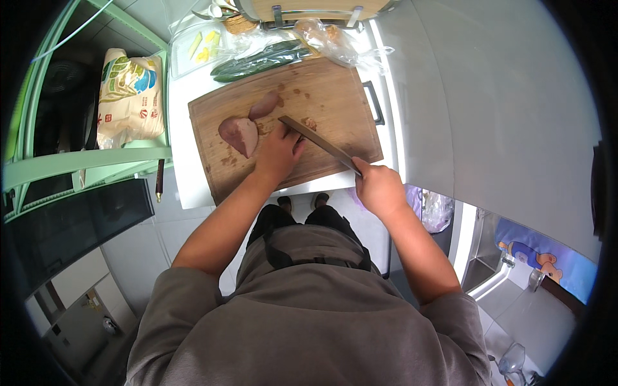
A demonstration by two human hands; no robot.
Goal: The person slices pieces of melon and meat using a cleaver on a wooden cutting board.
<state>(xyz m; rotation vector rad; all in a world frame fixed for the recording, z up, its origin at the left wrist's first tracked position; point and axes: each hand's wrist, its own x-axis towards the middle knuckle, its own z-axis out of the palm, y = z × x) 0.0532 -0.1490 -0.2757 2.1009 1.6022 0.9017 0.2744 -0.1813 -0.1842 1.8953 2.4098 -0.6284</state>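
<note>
My right hand point(379, 186) is closed on the handle of a kitchen knife point(321, 141), whose blade slants up and left over a wooden cutting board point(338, 96). The blade's far end is by the fingers of my left hand point(279, 150), which are bent over the board; what lies under them is hidden. Left of that hand lies a thick piece of raw meat point(240, 135). A smaller piece of raw meat point(264, 105) is above it, towards the board's middle. A little heap of chopped bits point(309, 123) sits just beyond the blade. Wet spots mark the wood.
Behind the board lie plastic-wrapped cucumbers point(263, 60), a clear plastic bag point(333, 41) with brownish contents and a clear tray point(181, 62) with yellow and green pieces. A black handle point(374, 103) is at the board's right end. A printed sack point(130, 99) stands on a green rack point(87, 161).
</note>
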